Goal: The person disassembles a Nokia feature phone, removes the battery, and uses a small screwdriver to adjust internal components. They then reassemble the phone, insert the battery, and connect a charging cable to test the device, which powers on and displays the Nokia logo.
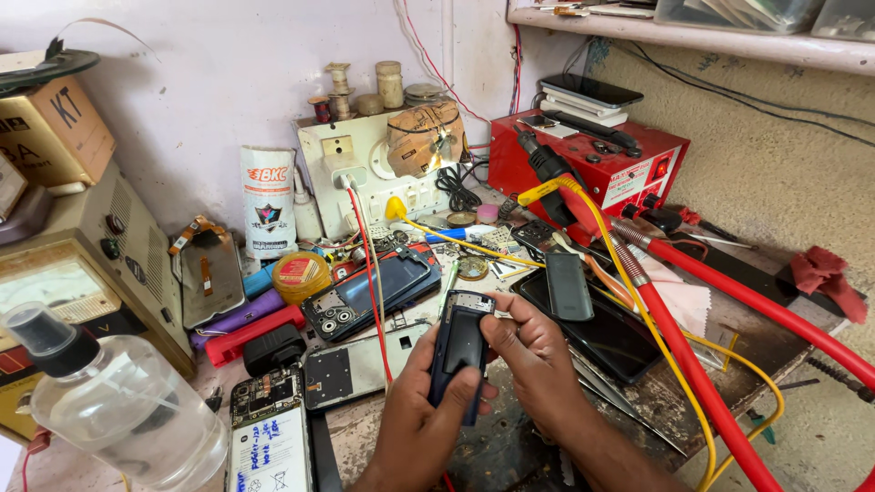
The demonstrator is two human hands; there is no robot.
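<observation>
A small dark blue phone (460, 351) with its back open is held over the cluttered bench. My left hand (424, 415) cradles its lower end from below and the left, thumb laid up its side. My right hand (533, 351) grips the right edge near the top, fingers curled against the frame. Just left of the hands lies an opened phone body (357, 364) with a bare grey inside, and a dark smartphone (369, 293) lies face down behind it.
A clear spray bottle (109, 401) stands at the near left beside a phone with an exposed battery (269, 437). Thick red hoses (702, 383) and yellow wire (629, 292) cross the right side. A red power supply (592, 169), a white switchboard (365, 178) and a black tablet (602, 333) sit behind.
</observation>
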